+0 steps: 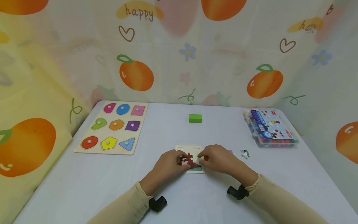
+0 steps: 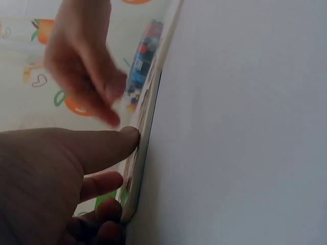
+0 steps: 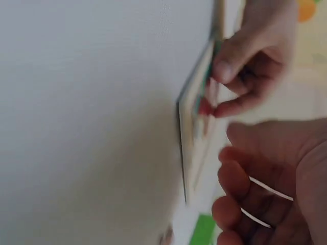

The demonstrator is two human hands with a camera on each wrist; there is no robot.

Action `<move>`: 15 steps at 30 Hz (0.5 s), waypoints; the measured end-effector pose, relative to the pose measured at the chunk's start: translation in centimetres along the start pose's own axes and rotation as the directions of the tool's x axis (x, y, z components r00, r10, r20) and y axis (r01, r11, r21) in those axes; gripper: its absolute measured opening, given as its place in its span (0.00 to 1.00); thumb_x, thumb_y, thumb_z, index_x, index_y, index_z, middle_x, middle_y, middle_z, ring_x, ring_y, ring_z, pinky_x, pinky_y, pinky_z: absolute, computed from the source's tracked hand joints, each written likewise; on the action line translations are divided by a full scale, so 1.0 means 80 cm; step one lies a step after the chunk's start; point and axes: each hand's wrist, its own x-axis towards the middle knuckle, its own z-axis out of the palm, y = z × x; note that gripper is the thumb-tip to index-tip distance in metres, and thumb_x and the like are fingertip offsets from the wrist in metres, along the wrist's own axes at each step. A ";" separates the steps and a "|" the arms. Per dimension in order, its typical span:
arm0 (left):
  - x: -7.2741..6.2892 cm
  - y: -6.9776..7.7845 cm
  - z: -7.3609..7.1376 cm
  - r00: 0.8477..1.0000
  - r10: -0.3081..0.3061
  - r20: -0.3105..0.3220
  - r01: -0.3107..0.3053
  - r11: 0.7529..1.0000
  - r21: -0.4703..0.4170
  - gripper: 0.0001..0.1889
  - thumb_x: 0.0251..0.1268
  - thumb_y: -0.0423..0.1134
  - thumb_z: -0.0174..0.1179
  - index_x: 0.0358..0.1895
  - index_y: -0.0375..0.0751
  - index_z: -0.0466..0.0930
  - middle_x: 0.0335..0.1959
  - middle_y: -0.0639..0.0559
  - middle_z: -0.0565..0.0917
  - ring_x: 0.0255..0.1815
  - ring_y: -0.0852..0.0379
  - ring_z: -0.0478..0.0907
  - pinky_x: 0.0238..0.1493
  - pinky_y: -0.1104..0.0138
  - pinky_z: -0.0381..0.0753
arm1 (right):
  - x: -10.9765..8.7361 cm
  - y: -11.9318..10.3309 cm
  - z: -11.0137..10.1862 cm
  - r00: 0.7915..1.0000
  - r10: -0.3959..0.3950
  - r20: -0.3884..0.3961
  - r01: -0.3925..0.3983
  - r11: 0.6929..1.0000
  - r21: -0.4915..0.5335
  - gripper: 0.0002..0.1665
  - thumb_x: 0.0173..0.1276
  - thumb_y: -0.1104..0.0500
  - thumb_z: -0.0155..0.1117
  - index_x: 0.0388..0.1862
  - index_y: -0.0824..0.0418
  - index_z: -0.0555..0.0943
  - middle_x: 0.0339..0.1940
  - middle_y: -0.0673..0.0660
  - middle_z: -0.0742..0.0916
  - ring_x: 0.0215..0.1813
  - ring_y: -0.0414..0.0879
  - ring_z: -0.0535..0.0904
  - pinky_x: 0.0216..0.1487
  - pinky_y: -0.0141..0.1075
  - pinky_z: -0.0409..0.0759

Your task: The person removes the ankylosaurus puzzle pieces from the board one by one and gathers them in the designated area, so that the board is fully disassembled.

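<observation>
A small jigsaw puzzle board (image 1: 188, 171) with a pale frame lies on the table, partly filled with brown, pink and green pieces (image 1: 193, 163). My left hand (image 1: 169, 164) holds its left side, thumb (image 2: 110, 148) on the puzzle near the front edge and curled fingers at the far side. Over the right side of the board hovers my right hand (image 1: 219, 158), fingers bent and thumb close to the index fingertip. No piece shows between those fingertips in the right wrist view. Loose puzzle pieces (image 1: 245, 154) lie to the right, one partly hidden behind the right hand.
A wooden shape board (image 1: 79, 150) with colourful knobbed shapes lies at the back left. Behind the puzzle stands a green block (image 1: 195, 118). At the back right is a clear plastic box (image 1: 269, 127) of coloured parts. A fruit-printed cloth (image 1: 167, 81) hangs behind the white table (image 1: 112, 174).
</observation>
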 end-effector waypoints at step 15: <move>-0.012 -0.006 -0.007 0.996 -0.069 -0.052 0.068 0.997 -0.021 0.22 0.48 0.56 0.74 0.45 0.49 0.89 0.22 0.61 0.75 0.27 0.60 0.70 0.27 0.65 0.69 | 0.047 -0.019 0.023 0.996 0.082 -0.033 -0.084 0.995 -0.058 0.03 0.62 0.56 0.71 0.32 0.53 0.89 0.24 0.41 0.81 0.28 0.36 0.71 0.31 0.33 0.72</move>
